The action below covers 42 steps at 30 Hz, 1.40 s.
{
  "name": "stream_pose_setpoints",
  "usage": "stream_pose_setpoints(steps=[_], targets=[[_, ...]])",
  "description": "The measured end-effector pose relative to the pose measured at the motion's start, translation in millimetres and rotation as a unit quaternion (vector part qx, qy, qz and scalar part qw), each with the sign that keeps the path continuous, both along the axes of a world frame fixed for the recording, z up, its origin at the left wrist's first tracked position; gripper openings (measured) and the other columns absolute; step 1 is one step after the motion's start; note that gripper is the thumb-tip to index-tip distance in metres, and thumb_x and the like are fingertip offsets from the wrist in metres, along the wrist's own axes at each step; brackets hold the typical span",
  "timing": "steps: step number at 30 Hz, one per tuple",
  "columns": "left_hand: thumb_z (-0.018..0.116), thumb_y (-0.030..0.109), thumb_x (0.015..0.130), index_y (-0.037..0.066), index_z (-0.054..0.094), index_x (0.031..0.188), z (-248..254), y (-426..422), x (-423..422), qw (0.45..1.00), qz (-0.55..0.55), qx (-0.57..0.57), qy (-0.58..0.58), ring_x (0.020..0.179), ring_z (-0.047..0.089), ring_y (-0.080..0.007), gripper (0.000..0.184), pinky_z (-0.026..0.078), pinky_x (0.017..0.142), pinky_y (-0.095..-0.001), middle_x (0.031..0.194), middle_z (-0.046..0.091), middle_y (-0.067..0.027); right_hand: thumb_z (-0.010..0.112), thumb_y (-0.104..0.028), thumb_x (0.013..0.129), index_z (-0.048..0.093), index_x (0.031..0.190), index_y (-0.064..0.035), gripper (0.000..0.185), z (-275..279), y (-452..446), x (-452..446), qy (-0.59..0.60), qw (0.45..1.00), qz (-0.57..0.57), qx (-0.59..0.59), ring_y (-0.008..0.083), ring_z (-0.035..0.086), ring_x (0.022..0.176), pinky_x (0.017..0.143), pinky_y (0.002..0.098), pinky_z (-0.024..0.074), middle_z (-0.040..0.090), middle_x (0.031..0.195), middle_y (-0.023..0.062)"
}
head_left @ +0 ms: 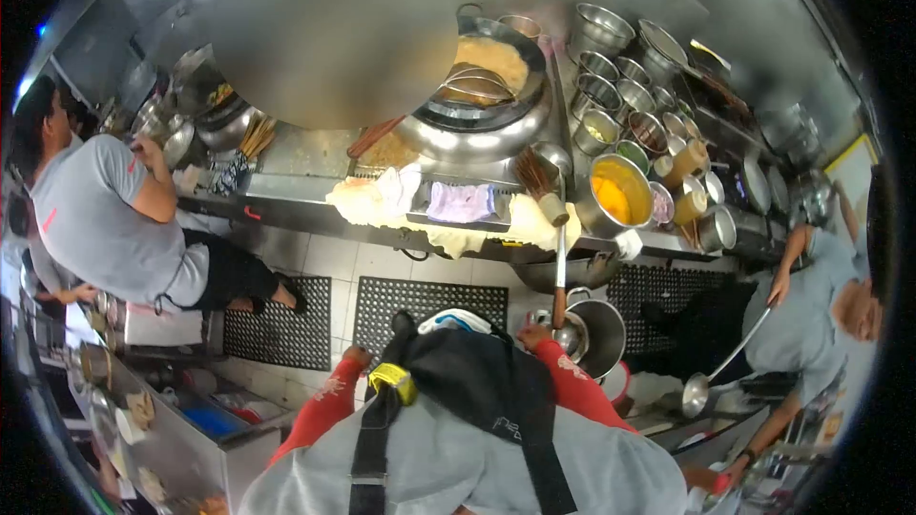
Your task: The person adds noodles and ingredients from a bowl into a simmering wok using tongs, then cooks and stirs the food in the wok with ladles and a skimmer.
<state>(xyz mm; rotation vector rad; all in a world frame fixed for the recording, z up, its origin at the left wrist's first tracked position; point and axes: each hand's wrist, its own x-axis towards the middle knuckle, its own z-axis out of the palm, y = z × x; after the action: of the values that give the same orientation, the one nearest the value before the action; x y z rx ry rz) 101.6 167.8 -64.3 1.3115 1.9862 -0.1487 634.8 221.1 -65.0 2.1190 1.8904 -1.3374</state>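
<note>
My left hand (358,356) hangs low beside my dark apron, away from the counter. Its fingers are too small and curled from view to make out. My right hand (532,336) is in front of my waist, close to the wooden end of a long-handled ladle (561,267) that sticks out over the stove edge. Whether the fingers touch that handle I cannot tell. Just right of this hand are a round metal bowl (572,336) and a deep steel pot (605,334). Ahead on the stove, a wok (530,50) holds pale brown liquid and a wire strainer (477,86).
A bamboo brush (539,186) and folded cloths (372,198) lie along the stove edge. A pot of orange liquid (615,195) stands right, before several steel containers (598,95). One person (114,210) is at left; another person (806,277) at right holds a ladle (697,393).
</note>
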Motion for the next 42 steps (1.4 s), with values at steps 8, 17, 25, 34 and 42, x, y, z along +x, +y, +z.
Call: stream_pose_setpoints(steps=[8,17,25,34,42], targets=[[0.05,0.029,0.079,0.01,0.072,0.089,-26.7,51.2,-7.4,0.937,-0.346,-0.029,0.047,0.092,0.064,-0.0339,0.031,0.051,0.084,-0.042,0.096,0.068,-0.017,0.065,-0.032,0.076,0.072,0.086,-0.0087,0.026,-47.1,-36.6,11.1,-0.036,0.996,-0.054,0.069,0.0228,0.066,0.073,0.07,0.0355,0.0523,0.069,0.075,0.0106],[0.054,0.025,0.078,0.01,0.072,0.086,0.5,57.5,-5.3,0.883,-0.46,-0.005,0.095,0.088,0.066,-0.0323,0.024,0.054,0.076,-0.045,0.093,0.069,-0.0149,0.05,-0.046,0.087,0.068,0.103,-0.0075,0.045,61.2,-30.0,-18.1,-0.046,0.997,-0.002,-0.055,0.0382,0.058,0.104,0.094,0.0458,0.0439,0.062,0.113,0.0195],[0.054,0.033,0.08,0.005,0.07,0.091,-28.1,48.3,-18.9,0.931,-0.359,-0.044,0.057,0.098,0.063,-0.0339,0.035,0.051,0.085,-0.0437,0.102,0.066,-0.0185,0.065,-0.035,0.078,0.071,0.09,-0.0071,0.031,-34.5,-27.8,17.9,0.019,0.993,-0.028,0.114,0.0292,0.065,0.068,0.063,0.0389,0.0525,0.066,0.079,0.0156],[0.05,0.032,0.082,0.003,0.069,0.097,-0.6,34.1,-2.0,0.987,-0.139,-0.079,0.028,0.106,0.06,-0.0334,0.038,0.047,0.092,-0.0407,0.108,0.064,-0.0205,0.067,-0.03,0.078,0.071,0.091,-0.0055,0.028,-34.7,-27.4,56.1,-0.108,0.991,0.079,-0.007,0.0216,0.065,0.063,0.06,0.0372,0.0531,0.068,0.076,0.0123],[0.048,0.028,0.082,0.003,0.069,0.096,24.2,41.9,12.5,0.984,-0.148,-0.094,-0.02,0.095,0.065,-0.0309,0.036,0.051,0.086,-0.0409,0.104,0.066,-0.0187,0.069,-0.03,0.076,0.07,0.077,-0.0052,0.025,-48.1,-38.6,38.6,0.053,0.987,-0.069,0.136,0.0205,0.065,0.065,0.061,0.0353,0.0524,0.068,0.074,0.0109]])
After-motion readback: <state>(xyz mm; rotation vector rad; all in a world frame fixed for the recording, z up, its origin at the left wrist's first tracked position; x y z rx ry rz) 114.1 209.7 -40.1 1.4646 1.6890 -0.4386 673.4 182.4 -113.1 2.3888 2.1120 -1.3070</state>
